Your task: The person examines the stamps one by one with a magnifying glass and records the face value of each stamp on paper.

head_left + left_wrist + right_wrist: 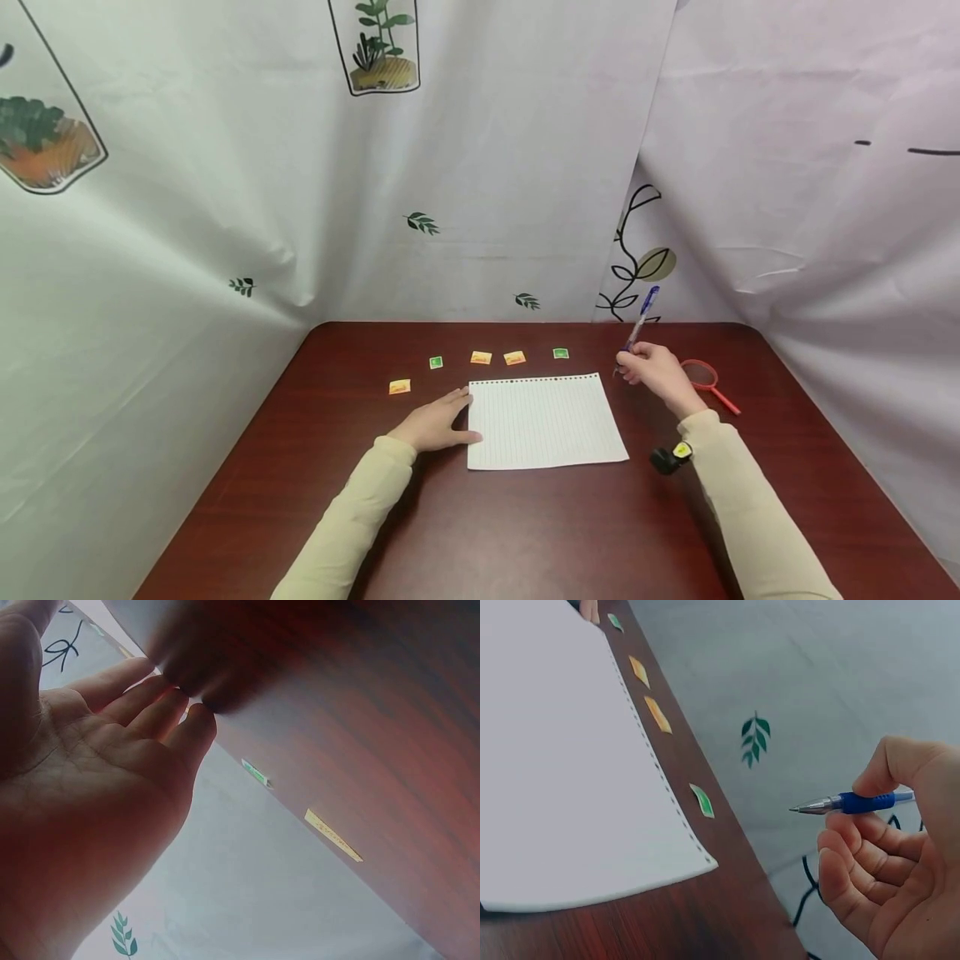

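Observation:
A lined sheet of paper (546,423) with punched holes along its far edge lies on the table. My left hand (437,423) rests at the sheet's left edge, fingers extended and the thumb over the paper; the left wrist view shows the palm and straight fingers (196,735). To the right of the sheet, my right hand (651,367) pinches a blue pen (642,315) between thumb and fingers. In the right wrist view the pen's bare metal tip (814,805) points toward the paper, apart from it.
Beyond the sheet lie orange stamps (481,357) and green stamps (561,353), with another orange stamp (400,387) at the left. A red magnifying glass (724,400) lies right of my right hand. Printed white cloth (480,167) hangs behind the dark red table (540,533).

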Available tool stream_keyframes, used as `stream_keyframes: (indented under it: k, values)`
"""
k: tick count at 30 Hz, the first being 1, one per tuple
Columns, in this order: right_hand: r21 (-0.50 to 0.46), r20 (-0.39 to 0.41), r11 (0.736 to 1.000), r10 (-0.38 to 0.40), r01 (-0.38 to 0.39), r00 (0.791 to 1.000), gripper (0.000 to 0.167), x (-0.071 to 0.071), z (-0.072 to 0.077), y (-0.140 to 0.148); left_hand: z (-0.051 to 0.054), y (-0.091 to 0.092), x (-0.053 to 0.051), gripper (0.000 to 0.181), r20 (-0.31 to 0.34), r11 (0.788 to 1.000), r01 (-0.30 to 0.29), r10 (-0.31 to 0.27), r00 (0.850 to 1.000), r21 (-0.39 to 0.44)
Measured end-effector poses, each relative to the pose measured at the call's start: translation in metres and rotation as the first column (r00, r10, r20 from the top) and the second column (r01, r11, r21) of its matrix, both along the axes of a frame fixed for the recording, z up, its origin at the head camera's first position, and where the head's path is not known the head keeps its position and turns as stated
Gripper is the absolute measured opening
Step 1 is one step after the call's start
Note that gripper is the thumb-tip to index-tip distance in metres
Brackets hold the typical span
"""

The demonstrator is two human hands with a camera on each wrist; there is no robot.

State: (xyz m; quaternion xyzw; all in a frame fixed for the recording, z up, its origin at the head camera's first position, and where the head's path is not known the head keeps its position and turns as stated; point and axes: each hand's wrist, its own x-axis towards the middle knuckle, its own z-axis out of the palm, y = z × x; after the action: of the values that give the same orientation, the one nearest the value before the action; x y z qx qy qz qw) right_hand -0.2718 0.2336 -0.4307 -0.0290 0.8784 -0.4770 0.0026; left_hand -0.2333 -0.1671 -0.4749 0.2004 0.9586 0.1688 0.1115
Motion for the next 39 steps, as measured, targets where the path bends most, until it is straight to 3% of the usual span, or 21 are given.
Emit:
stream_keyframes:
  k: [7, 16, 22, 31, 39]
  values:
    - [-0.045, -0.009, 0.999, 0.006, -0.006, 1.000, 0.030, -0.002, -0.001, -0.024, -0.001, 0.000, 0.000, 0.086, -0.004, 1.000, 0.001, -0.001, 1.000, -0.003]
    - [-0.165, -0.091, 0.986, -0.030, 0.014, 0.995, 0.016, -0.001, -0.005, -0.057, 0.000, 0.001, 0.001, 0.088, -0.004, 1.000, -0.006, 0.006, 1.000, 0.005]
    - [-0.168, -0.117, 0.986, -0.026, 0.006, 0.993, 0.015, 0.002, -0.008, -0.082, 0.001, 0.001, 0.002, 0.087, -0.009, 1.000, -0.010, 0.010, 1.000, 0.009]
    - [-0.157, -0.154, 0.988, -0.017, -0.008, 0.988, 0.014, 0.007, -0.021, -0.114, -0.001, 0.001, 0.001, 0.087, -0.005, 1.000, -0.009, 0.009, 1.000, -0.001]
    - [-0.212, -0.137, 0.977, -0.009, -0.021, 0.991, 0.013, 0.011, -0.036, -0.140, -0.002, 0.001, -0.001, 0.086, -0.011, 1.000, -0.011, 0.011, 1.000, -0.014]
